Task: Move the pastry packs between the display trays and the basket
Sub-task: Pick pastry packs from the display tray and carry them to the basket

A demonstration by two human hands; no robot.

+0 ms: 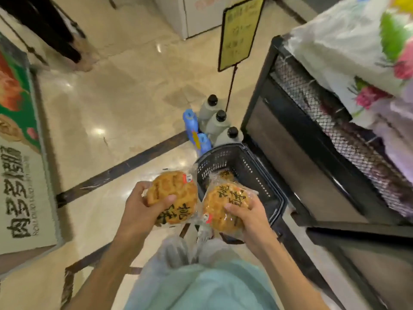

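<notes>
golden-brown pastry packs (173,198) with black lettering, black perforated basket (252,168), yellow sign (240,30).

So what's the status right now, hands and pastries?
Left hand grips one pastry pack; right hand grips another pack. Both held above the black basket on the floor. One pack already inside. Nothing in the way.

The glossy beige marble floor (107,101), crossed by a dark inlaid stripe, is carrying a black perforated plastic basket (241,168) standing right against the base of a black metal display rack (297,139). Just beyond the basket, three grey bottles with black caps (218,123) and two blue plastic bottles (196,133) are standing upright on the floor, clustered together beside the thin pole of a yellow sign (240,30).
</notes>
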